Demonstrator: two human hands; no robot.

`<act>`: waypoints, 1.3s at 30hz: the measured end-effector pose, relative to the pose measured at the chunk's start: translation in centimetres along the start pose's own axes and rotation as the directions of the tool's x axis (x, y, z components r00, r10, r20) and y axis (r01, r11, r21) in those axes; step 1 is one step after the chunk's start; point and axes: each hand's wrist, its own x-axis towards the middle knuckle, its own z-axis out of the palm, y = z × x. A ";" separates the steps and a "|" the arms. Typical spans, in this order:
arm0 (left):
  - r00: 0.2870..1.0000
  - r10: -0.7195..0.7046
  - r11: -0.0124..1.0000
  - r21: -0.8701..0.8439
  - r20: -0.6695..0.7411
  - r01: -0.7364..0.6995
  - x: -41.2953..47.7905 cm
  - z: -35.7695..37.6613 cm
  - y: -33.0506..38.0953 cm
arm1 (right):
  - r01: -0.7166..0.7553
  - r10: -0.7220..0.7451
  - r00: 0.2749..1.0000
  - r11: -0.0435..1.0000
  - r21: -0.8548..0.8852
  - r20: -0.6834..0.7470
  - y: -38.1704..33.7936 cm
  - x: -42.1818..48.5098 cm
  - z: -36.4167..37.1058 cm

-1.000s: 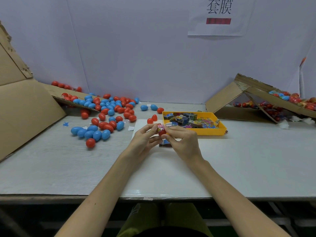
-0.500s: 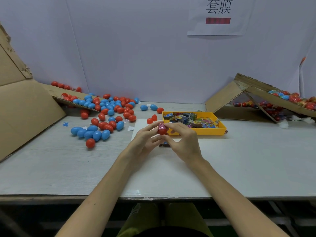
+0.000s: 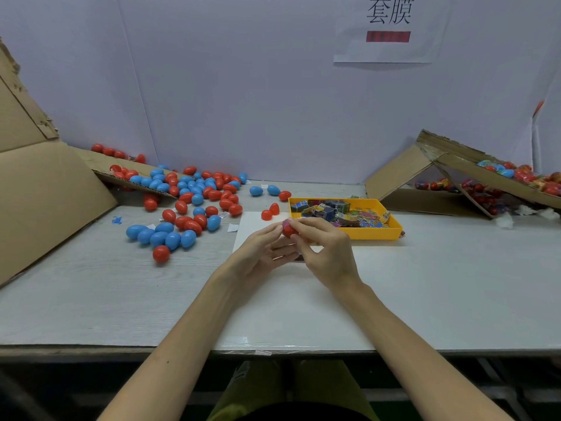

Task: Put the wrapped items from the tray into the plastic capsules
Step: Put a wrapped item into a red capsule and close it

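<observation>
The left hand (image 3: pixel 261 253) and right hand (image 3: pixel 329 250) pinch one red capsule (image 3: pixel 289 231) between their fingertips, likely pressing it shut over its contents, while the yellow tray (image 3: pixel 375 235) of wrapped items (image 3: pixel 343 212) sits just beyond the right hand, within easy reach.

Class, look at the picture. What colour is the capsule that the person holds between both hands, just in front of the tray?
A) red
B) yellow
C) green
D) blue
A: the capsule held between the fingers of the left hand and the right hand is red; it is held just in front of the yellow tray.
</observation>
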 end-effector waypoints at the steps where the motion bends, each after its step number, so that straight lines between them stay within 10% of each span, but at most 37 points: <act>1: 1.000 -0.003 1.000 0.009 -0.006 0.003 0.0 0.0 0.0 | 0.000 0.000 1.000 1.000 0.007 -0.001 0.0 0.0 0.0; 27: 0.995 -0.052 0.996 -0.076 -0.088 0.045 0.3 0.0 0.1 | -0.090 0.089 0.991 0.996 0.007 0.101 0.5 0.0 0.4; 36: 0.958 0.192 0.954 0.269 -0.214 -0.132 0.5 0.9 -0.2 | -0.218 0.222 0.975 0.969 0.114 -0.029 0.5 0.6 -0.4; 39: 0.876 0.397 0.694 0.714 -0.275 -0.090 0.9 0.5 -1.0 | -0.338 0.358 0.929 0.925 0.175 -0.094 0.9 0.9 -1.0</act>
